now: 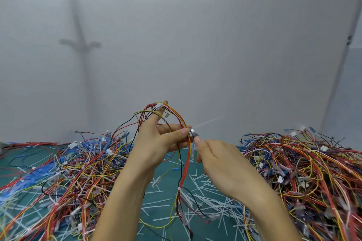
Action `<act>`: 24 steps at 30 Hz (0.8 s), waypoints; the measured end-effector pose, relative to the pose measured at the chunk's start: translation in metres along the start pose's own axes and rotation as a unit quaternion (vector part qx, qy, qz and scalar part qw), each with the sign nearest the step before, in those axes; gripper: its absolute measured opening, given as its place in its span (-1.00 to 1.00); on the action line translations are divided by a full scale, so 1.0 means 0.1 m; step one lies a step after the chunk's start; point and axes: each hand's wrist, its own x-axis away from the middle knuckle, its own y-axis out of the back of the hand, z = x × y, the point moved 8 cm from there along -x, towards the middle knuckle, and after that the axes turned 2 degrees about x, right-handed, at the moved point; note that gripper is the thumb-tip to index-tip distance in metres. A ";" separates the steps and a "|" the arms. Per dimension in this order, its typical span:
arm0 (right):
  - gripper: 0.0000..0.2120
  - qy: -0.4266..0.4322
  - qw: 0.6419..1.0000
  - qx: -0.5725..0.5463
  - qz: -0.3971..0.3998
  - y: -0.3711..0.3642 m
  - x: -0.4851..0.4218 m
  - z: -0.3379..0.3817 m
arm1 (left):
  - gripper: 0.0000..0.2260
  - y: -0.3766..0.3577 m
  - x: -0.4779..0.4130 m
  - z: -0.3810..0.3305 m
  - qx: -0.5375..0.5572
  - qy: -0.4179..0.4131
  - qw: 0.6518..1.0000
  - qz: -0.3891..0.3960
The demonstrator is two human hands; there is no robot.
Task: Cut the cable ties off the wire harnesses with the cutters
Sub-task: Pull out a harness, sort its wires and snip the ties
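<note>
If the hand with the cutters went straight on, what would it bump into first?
The right hand aims its cutters up and leftward. First in line is the wire harness, where the left hand pinches it, probably at its white cable tie. The blades look nearly there.

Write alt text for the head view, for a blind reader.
The left hand holds up a wire harness while the right hand holds cutters at its cable tie. Wire piles flank a green mat littered with cut ties.

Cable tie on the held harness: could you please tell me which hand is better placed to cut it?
Right. The right hand holds the cutters with their tip at the cable tie, while the left hand grips the wire harness.
</note>
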 end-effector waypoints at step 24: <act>-0.41 0.001 0.998 -0.061 0.001 0.03 0.00 -0.01 | -0.58 -0.01 0.01 0.03 -0.016 0.017 1.000 -0.003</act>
